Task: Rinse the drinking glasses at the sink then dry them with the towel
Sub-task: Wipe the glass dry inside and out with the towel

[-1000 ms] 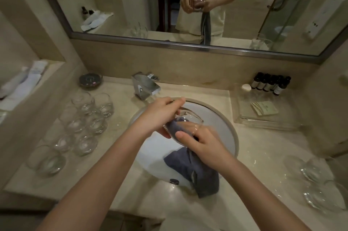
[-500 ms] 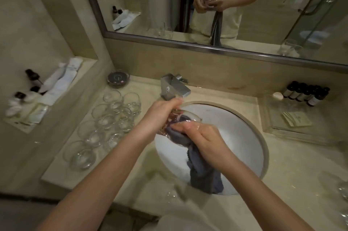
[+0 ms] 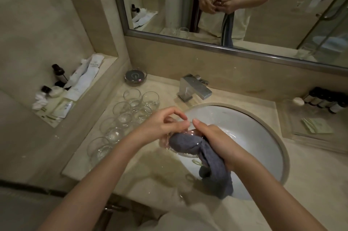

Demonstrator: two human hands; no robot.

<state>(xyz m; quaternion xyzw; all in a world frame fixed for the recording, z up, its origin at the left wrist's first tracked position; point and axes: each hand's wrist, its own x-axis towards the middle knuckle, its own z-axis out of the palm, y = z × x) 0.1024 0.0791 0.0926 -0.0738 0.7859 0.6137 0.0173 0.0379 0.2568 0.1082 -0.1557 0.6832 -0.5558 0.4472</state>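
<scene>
Drying now: towel (image 3: 185, 141) stuffed deeper into the glass (image 3: 177, 136) than a second ago, over the sink's (image 3: 263, 129) 9 o'clock rim. Left hand (image 3: 160, 127) pinching the rim, right hand (image 3: 216, 140) gripping towel. Nearly ready to join the cluster (image 3: 128, 116) at 9 o'clock.

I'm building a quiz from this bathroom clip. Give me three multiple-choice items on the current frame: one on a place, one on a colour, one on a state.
1. Where do the other glasses stand?
A. on the counter left of the sink
B. inside the basin
C. on the wall shelf

2. What colour is the towel?
A. white
B. grey-blue
C. red

3. What is the state of the faucet?
A. running hard
B. no water seen flowing
C. covered by the towel

Answers:
1 A, they cluster on the countertop beside the basin.
2 B, the cloth stuffed into the held glass is grey-blue.
3 B, no stream shows under the spout.
</scene>
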